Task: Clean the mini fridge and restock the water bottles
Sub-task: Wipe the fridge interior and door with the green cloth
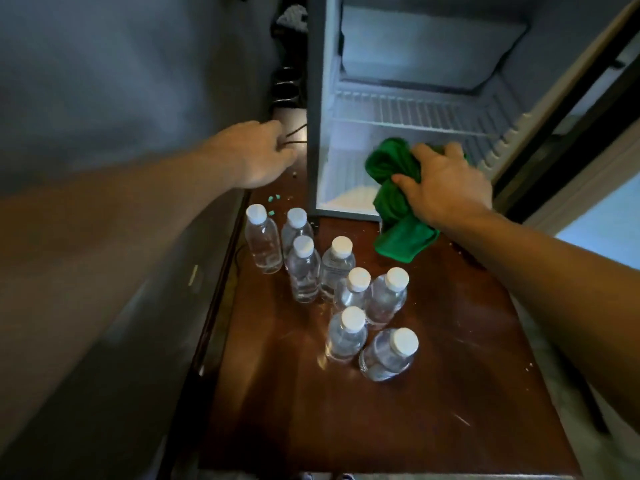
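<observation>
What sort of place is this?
Likely a hotel room: an open mini fridge on a dark wooden counter, eight small water bottles in front, and a green cloth in the right hand.

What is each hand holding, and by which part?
The right hand grips the green cloth by its bunched middle. The left hand is at a black cable; a hold cannot be told.

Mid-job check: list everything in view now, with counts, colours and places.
white-capped clear plastic water bottles: eight, clear, standing on the table before the fridge
grey-framed mini fridge: one, white inside, door open
wire shelf: one, white, inside fridge
green microfibre cloth: one, at fridge opening
brown wooden table: one, under everything
small teal bits: few, on table left of fridge
black cable: one, left of fridge
left hand: by cable, grip unclear
right hand: grips cloth
</observation>
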Motion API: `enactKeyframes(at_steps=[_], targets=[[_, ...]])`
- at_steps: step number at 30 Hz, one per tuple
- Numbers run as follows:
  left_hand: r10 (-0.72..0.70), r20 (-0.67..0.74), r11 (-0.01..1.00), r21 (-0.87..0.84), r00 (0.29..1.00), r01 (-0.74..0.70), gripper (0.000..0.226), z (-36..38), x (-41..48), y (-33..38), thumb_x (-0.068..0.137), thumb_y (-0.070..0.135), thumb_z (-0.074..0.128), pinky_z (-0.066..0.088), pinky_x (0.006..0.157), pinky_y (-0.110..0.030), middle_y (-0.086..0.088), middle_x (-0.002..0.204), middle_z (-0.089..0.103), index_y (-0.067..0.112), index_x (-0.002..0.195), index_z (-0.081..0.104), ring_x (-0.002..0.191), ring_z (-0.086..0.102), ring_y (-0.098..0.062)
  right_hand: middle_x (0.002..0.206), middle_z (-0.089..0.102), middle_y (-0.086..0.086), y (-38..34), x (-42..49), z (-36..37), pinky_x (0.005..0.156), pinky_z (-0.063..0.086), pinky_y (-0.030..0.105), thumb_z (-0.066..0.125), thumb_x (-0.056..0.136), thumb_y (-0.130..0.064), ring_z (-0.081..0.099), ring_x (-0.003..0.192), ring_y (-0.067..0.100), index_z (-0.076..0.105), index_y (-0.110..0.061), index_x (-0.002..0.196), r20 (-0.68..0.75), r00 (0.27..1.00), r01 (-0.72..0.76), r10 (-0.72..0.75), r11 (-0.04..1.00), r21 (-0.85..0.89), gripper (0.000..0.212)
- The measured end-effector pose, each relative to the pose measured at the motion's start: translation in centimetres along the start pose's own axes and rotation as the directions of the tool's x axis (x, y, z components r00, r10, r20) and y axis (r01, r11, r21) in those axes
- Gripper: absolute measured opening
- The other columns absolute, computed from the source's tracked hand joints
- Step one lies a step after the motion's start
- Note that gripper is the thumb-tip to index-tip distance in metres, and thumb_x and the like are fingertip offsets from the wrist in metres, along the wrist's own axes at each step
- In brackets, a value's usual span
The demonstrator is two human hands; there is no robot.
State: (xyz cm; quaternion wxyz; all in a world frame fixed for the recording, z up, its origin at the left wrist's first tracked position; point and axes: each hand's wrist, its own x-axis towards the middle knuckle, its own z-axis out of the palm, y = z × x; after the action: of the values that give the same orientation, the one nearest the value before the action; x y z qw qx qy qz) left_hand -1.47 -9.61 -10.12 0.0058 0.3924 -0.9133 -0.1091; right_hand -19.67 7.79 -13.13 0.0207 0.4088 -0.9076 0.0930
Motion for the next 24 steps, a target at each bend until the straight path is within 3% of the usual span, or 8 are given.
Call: enactKeyframes(at_steps=[7,14,21,24], targets=[[-0.169,-0.165,0.986,-0.023,0.972,0.167,0.040,-0.7,-6.4,-3.0,0.098,0.035,0.041,0.041,0.098,-0.046,-0.019,0.132,0.052,0.014,0.132,0.045,0.121,0.047,-0.040,0.130,0.042,0.010,-8.4,-5.2,-1.7,0.082,0.050,0.048,0.051,0.090,-0.054,0.056,0.105,0.041,0.042,-0.033,0.130,0.018,0.963,0.264,-0.268,0.955,0.134,0.046],[-0.244,-0.198,0.966,-0.133,0.949,0.221,0.036,-0.5,-11.3,-7.1,0.096,0.036,0.046,0.044,0.094,-0.047,-0.016,0.124,0.056,0.015,0.125,0.049,0.113,0.052,-0.039,0.134,0.039,0.009,-15.9,-9.9,1.6,0.083,0.051,0.050,0.053,0.090,-0.051,0.052,0.108,0.041,0.039,-0.035,0.133,0.095,0.915,0.361,-0.393,0.899,0.248,0.048],[-0.263,-0.107,0.958,-0.143,0.959,0.247,0.041,4.5,-13.6,-11.5,0.094,0.040,0.049,0.043,0.098,-0.045,-0.011,0.128,0.053,0.019,0.129,0.049,0.118,0.052,-0.034,0.140,0.032,0.007,-17.5,-16.2,13.0,0.086,0.045,0.046,0.049,0.095,-0.042,0.044,0.115,0.043,0.035,-0.034,0.138,0.397,0.854,0.272,-0.337,0.939,0.211,0.047],[-0.240,-0.041,0.963,-0.133,0.970,0.233,0.042,7.1,-14.1,-12.8,0.094,0.042,0.049,0.043,0.098,-0.045,-0.008,0.130,0.052,0.022,0.130,0.047,0.118,0.052,-0.031,0.151,0.022,0.006,-15.9,-21.0,19.1,0.092,0.041,0.048,0.040,0.099,-0.034,0.040,0.117,0.042,0.030,-0.036,0.142,0.573,0.788,0.220,-0.226,0.972,0.081,0.044]])
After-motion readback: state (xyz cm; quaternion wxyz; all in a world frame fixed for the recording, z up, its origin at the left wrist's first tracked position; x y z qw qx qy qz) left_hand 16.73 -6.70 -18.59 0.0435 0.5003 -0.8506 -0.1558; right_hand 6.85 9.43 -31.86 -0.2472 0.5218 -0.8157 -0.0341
